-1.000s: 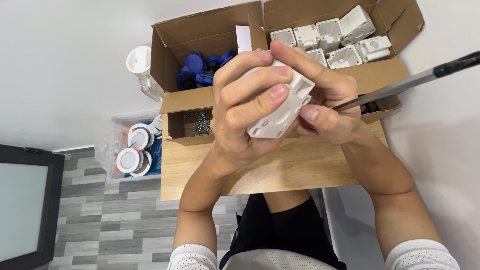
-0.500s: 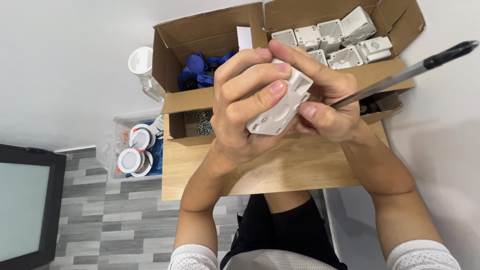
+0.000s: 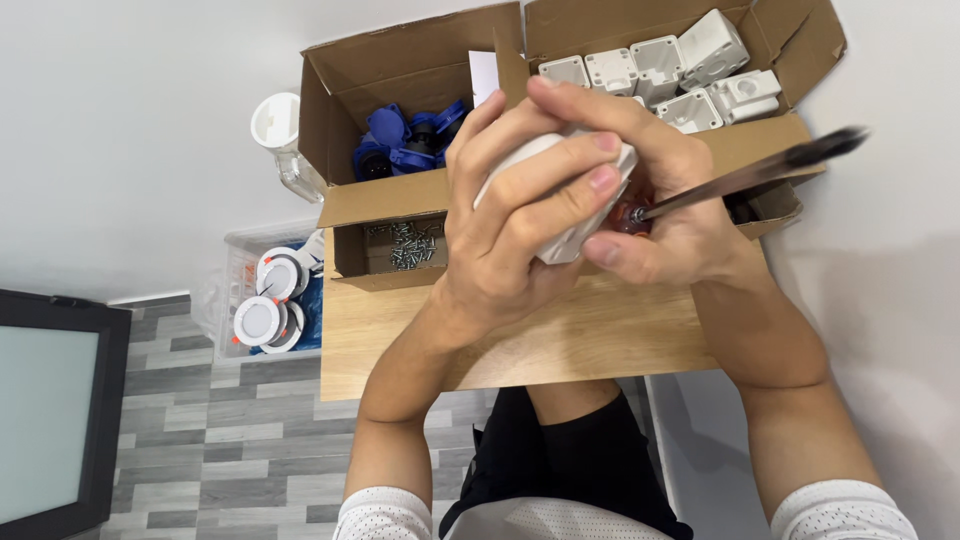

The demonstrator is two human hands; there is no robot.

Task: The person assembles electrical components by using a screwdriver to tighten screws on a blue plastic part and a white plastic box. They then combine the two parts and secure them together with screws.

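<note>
My left hand (image 3: 510,225) wraps around a white plastic box (image 3: 572,235) and holds it up above a small wooden table (image 3: 560,345). My right hand (image 3: 660,215) grips a screwdriver (image 3: 740,180) by its reddish handle, close against the white box. The metal shaft sticks out to the right, blurred at its tip. Most of the white box is hidden by my fingers.
A cardboard box (image 3: 340,70) at the back holds blue parts (image 3: 405,145); another (image 3: 800,30) holds several white plastic boxes (image 3: 680,65). A small carton holds screws (image 3: 408,245). A clear bin with round white fixtures (image 3: 265,300) stands on the floor at left, near a dark screen (image 3: 45,400).
The screwdriver shaft has swung: its tip has dropped lower and looks blurred. Both hands have stayed together on the white box above the table.
</note>
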